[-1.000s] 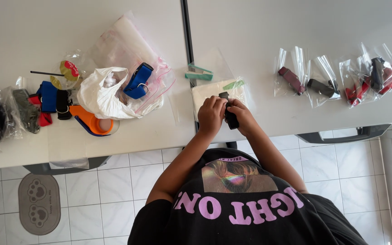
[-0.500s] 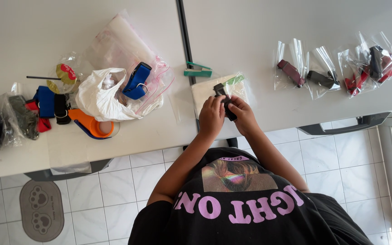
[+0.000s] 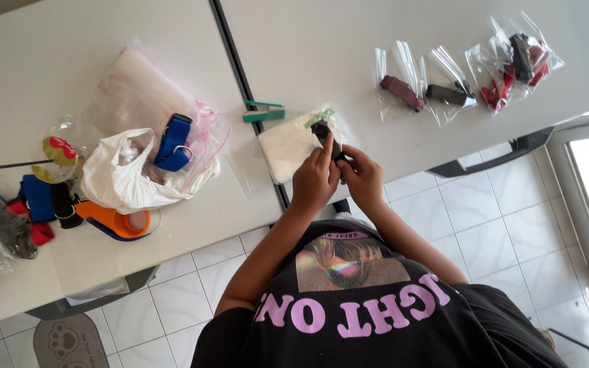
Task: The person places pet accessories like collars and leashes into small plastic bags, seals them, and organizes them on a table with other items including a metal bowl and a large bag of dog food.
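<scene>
Your left hand [image 3: 315, 178] and right hand [image 3: 363, 178] both pinch the black collar [image 3: 326, 138], fingers hiding its lower half, over the tabletop [image 3: 390, 34] edge at 12 o'clock; it's moved left since earlier.

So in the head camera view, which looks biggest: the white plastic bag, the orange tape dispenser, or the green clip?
1. white plastic bag
2. orange tape dispenser
3. green clip
All lie on the table at similar distance, so the order seems safe.
</scene>
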